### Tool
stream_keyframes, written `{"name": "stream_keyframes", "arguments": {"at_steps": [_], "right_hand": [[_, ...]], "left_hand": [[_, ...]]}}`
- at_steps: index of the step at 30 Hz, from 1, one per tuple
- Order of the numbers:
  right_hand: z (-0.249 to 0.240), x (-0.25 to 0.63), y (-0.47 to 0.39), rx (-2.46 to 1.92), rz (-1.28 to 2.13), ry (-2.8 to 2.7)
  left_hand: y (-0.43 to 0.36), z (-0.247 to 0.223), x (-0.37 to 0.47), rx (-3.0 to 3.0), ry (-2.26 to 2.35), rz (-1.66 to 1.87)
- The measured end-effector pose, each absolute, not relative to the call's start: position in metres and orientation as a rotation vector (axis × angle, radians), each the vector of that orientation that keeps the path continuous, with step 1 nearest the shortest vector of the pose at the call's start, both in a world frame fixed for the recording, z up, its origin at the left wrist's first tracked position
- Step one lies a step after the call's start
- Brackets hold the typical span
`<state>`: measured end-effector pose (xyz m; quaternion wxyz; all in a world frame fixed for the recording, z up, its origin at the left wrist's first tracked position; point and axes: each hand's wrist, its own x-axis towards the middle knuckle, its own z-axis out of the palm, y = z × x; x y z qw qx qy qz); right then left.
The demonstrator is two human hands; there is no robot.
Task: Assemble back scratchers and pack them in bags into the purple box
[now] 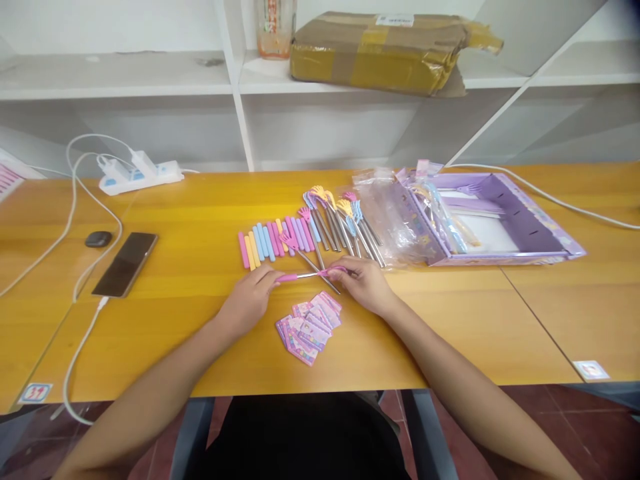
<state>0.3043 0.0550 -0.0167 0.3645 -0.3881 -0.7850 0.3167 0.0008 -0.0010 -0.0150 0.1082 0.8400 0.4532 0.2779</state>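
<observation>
Between my hands lies a back scratcher [306, 275] with a pink handle, a silver rod and a pink head, held roughly level above the table. My left hand [250, 298] is closed on its handle end. Fingers of my right hand [366, 283] pinch the pink head, partly covering it. Just beyond are loose metal rods [345, 230] with small hand-shaped heads in pink, yellow, blue and purple. Left of them, a row of coloured handle tubes [265, 243] lies side by side. Small printed cards [307, 328] are piled nearer to me.
Clear plastic bags [387, 223] lie against a purple open box [533, 227] holding wrapped scratchers. On the left are a phone [125, 265], a black earbud case [98, 239], cables and a power strip [143, 175]. A taped carton [375, 53] sits on the shelf.
</observation>
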Motion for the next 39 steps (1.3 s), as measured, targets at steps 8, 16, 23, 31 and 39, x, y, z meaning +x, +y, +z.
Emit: {"name": "stream_keyframes", "arguments": {"at_steps": [8,16,23,31,39], "right_hand": [[-0.015,0.295,0.047,-0.988,0.795,-2.013],[-0.011,0.302,0.053,-0.965,0.704,-2.086],[0.002,0.309,0.058,-0.813,0.531,-2.308],[0.037,0.3,0.004,-0.878,-0.105,-2.533],[0.043,0.295,-0.031,-0.807,-0.38,-2.465]], "left_hand": [[-0.002,-0.01,0.003,2.44,1.335,0.84],[0.002,-0.009,0.003,2.38,1.387,0.741],[0.004,0.0,-0.002,2.362,1.418,0.535],[-0.022,0.025,0.0,2.668,1.373,0.451],[-0.056,0.034,0.025,2.981,1.402,0.287]]}}
